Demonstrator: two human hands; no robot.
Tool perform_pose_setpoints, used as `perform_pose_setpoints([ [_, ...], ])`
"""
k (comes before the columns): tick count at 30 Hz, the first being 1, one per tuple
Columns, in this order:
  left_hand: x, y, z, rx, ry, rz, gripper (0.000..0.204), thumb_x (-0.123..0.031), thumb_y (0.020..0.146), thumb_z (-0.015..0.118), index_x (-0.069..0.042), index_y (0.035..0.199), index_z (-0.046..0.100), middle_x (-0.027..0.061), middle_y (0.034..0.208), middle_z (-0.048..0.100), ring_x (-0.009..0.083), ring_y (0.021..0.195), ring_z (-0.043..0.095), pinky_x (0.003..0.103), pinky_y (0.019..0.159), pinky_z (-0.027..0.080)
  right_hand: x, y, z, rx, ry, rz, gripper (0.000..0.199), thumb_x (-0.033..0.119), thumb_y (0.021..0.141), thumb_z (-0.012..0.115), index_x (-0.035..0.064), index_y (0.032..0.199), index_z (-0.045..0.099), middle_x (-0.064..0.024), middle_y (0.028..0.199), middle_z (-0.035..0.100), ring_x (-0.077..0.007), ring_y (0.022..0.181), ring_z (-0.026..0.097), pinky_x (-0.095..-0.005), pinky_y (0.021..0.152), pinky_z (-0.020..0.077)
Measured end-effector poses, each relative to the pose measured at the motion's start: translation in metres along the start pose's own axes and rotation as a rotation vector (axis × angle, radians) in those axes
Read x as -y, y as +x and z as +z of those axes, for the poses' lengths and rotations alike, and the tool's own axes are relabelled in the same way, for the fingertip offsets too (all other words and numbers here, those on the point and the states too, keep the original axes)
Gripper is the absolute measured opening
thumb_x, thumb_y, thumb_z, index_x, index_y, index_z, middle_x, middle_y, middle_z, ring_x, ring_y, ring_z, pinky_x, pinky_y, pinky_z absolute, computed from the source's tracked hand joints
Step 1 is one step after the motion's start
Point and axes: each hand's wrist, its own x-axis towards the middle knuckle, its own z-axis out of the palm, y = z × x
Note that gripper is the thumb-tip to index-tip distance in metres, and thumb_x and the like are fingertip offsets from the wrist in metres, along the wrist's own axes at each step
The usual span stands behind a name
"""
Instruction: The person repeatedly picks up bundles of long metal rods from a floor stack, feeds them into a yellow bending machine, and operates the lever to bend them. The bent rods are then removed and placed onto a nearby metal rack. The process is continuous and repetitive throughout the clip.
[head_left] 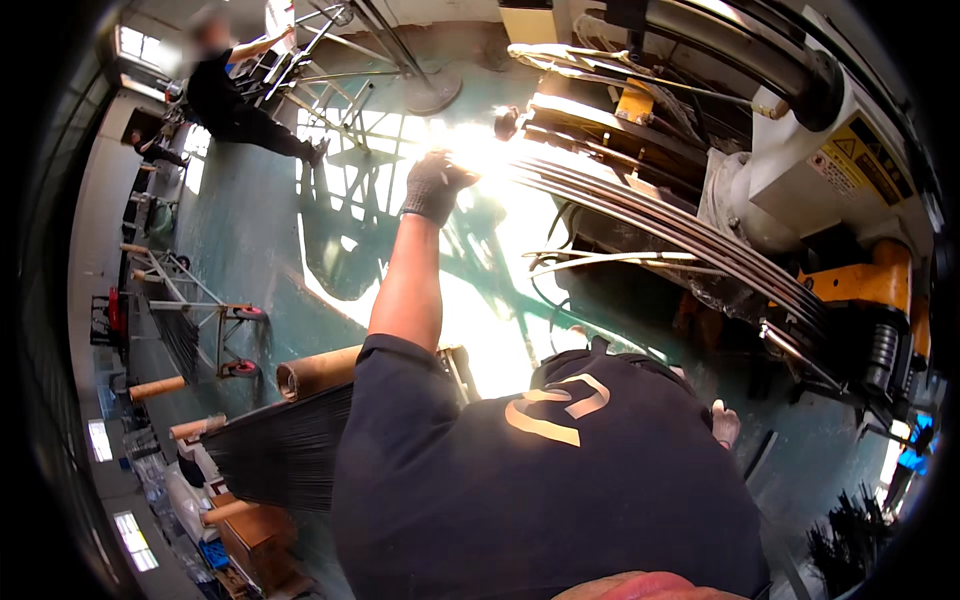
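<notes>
My left hand [437, 187], in a dark knit glove, reaches forward on a bare, outstretched arm. Its fingers look curled, but strong sunlight washes out the fingertips and whatever they may hold. Close to its right lie the near-left ends of several long, thin metal rods [660, 215], which run toward a machine on the right. Whether the glove touches the rods is lost in the glare. A small pale shape at the right edge of my dark shirt [640, 480] may be my right hand [725, 425]; its fingers cannot be made out.
A large white machine housing [800, 185] with an orange bracket [865, 283] stands at right. Loose hoses [620, 257] hang below the rods. Cardboard tubes [320, 372], dark sheeting [275, 455] and a wheeled frame [215, 315] are at left. Another person [235, 100] stands at the far left.
</notes>
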Motion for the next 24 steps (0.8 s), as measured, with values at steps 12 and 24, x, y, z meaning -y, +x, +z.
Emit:
perform_pose_setpoints([
  [12, -0.031, 0.010, -0.006, 0.134, -0.882, -0.703, 0.059, -0.046, 0.104, 0.056, -0.005, 0.144, 0.046, 0.0191, 0.136, 0.059, 0.0423, 0.120, 0.062, 0.057, 0.099, 0.052, 0.021, -0.012, -0.011, 0.033, 0.152, 0.074, 0.007, 0.014, 0.086, 0.058, 0.0105, 0.088, 0.064, -0.0186, 0.087, 0.071, -0.0373, 0.086, 0.072, -0.0494, 0.072, 0.0574],
  [24, -0.033, -0.071, 0.084, -0.657, -1.182, -1.035, 0.064, -0.048, 0.106, 0.045, 0.007, 0.138, 0.049, 0.0269, 0.151, 0.045, 0.0451, 0.136, 0.048, 0.062, 0.116, 0.039, -0.023, 0.012, 0.005, 0.325, 0.083, -0.010, 0.031, 0.031, 0.096, 0.049, 0.0171, 0.105, 0.075, -0.0143, 0.103, 0.075, -0.0349, 0.094, 0.072, -0.0478, 0.083, 0.0566],
])
